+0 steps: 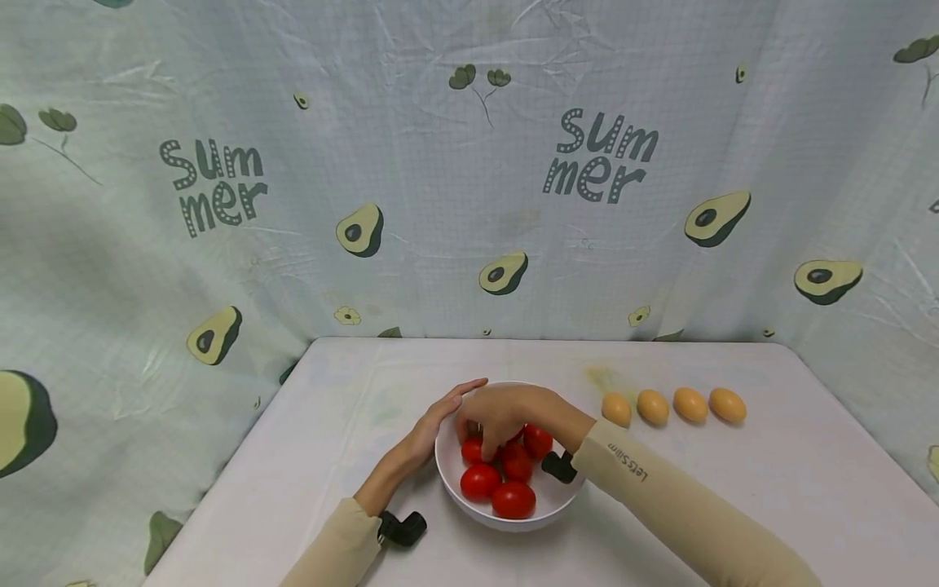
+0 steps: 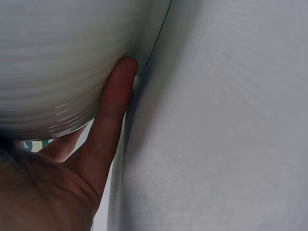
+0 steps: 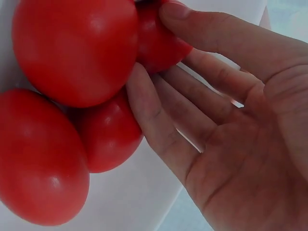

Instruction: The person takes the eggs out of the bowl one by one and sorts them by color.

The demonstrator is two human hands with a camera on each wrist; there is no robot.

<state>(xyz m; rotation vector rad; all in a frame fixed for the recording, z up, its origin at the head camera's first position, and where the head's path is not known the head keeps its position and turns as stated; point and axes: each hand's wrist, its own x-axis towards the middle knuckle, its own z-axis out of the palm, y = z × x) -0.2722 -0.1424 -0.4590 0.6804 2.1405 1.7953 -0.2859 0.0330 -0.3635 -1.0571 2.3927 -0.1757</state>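
Observation:
A white bowl on the table holds several smooth red tomatoes. My right hand reaches down into it from the right. In the right wrist view, the thumb and fingers close around one tomato that is partly hidden behind a larger tomato. The index fingertip lies close against the neighbouring tomatoes. My left hand rests on the bowl's left outer side; in the left wrist view its fingers lie nearly straight along the curved wall.
Several orange egg-shaped objects stand in a row behind and right of the bowl. A yellowish stain marks the white table. Behind the table's far edge hangs a curtain with avocado prints.

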